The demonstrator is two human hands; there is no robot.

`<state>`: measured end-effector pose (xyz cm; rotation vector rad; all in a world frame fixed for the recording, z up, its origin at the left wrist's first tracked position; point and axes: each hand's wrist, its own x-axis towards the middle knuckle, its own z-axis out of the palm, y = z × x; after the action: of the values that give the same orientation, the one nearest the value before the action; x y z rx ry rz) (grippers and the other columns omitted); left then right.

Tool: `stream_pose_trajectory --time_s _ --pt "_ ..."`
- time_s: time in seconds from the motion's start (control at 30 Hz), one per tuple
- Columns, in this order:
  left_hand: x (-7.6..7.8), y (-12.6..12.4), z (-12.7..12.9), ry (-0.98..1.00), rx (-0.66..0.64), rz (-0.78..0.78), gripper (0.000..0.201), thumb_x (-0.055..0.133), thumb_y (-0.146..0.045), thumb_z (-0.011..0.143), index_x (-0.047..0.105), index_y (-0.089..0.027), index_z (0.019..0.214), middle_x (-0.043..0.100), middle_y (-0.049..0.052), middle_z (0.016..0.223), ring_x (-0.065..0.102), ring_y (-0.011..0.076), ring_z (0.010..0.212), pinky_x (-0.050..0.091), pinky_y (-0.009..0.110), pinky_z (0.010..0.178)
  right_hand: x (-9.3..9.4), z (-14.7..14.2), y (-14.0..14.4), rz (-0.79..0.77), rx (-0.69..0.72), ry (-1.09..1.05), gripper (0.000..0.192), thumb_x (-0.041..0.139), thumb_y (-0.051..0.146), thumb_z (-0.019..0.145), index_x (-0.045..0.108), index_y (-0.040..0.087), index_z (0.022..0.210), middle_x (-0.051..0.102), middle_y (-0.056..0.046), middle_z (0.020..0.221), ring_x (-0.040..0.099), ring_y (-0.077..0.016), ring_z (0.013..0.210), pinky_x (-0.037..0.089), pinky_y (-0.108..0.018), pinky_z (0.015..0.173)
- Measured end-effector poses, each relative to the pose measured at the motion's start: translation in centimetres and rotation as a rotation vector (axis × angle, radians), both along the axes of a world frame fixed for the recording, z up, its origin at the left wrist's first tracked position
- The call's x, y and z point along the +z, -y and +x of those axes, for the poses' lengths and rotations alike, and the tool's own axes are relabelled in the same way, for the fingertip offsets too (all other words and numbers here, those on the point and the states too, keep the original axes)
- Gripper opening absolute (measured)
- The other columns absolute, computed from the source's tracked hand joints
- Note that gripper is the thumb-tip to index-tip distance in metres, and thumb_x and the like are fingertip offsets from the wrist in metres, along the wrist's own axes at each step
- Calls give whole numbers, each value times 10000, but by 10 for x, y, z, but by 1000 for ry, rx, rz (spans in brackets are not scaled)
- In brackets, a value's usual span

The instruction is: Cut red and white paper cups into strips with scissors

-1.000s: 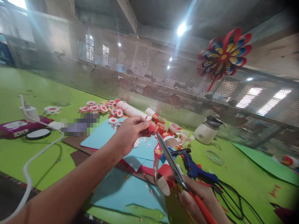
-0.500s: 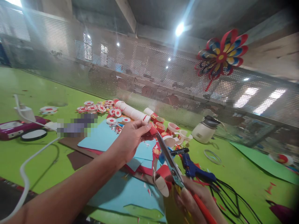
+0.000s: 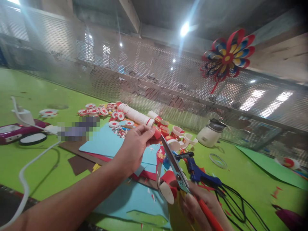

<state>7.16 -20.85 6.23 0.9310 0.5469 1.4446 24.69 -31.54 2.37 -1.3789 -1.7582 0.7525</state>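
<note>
My left hand (image 3: 134, 146) pinches a small red paper piece (image 3: 156, 133) above sheets of light blue paper (image 3: 106, 142). My right hand (image 3: 204, 208), at the bottom of the view, grips red-handled scissors (image 3: 176, 170) whose blade tips point up and touch the red piece. Just left of the blades lies a curled red and white paper strip (image 3: 167, 187).
On the green table (image 3: 36, 93) lie red and white paper discs (image 3: 93, 111), a stack of paper cups (image 3: 136, 115), cut cup rings (image 3: 178, 131), a blue glue gun (image 3: 199, 173) with black cables, a white pot (image 3: 211, 134), a white cord (image 3: 24, 173). A mesh screen carries a paper flower (image 3: 227, 57).
Both hands stay almost in place. My left hand has sunk slightly with the red piece, and the view has shifted a little to the right.
</note>
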Motion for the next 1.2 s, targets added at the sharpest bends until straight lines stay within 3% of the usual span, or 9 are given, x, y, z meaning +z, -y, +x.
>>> stream_pose_trajectory --time_s 0.3,0.6,0.77,0.9,1.07,1.2 --pt "-1 3 1 15 15 0 130 636 -211 741 600 -119 656 616 39 669 552 123 661 461 279 682 0 0 0 19 -19 37 561 397 635 824 698 169 902 412 29 514 389 -112 446 315 -227 427" --pt "3 5 0 15 3 -3 138 630 -198 744 595 -121 635 610 35 659 550 122 653 452 286 685 2 -1 0 37 -47 56 569 395 626 822 713 158 886 555 -21 592 480 -151 527 380 -256 516" --pt "2 5 0 11 2 -1 135 629 -203 746 595 -125 642 616 33 655 555 124 649 451 291 689 2 -1 0 51 -49 84 537 414 611 822 723 179 907 514 3 537 443 -136 470 399 -247 493" --pt "1 5 0 15 2 -9 129 627 -197 747 594 -122 646 616 30 649 557 118 646 447 278 690 3 0 1 82 -50 89 552 403 625 819 729 188 909 564 -24 617 521 -175 576 424 -263 551" --pt "1 5 1 26 0 -16 139 625 -192 755 581 -124 642 612 20 632 547 102 624 441 259 680 8 -3 2 36 9 52 530 416 604 844 721 179 923 419 27 531 380 -109 461 321 -218 438" --pt "1 6 1 44 -9 -19 147 629 -189 752 569 -129 633 608 16 622 548 102 621 438 255 673 9 -5 3 38 -4 25 571 419 631 829 719 145 856 403 25 515 354 -100 448 297 -218 418"
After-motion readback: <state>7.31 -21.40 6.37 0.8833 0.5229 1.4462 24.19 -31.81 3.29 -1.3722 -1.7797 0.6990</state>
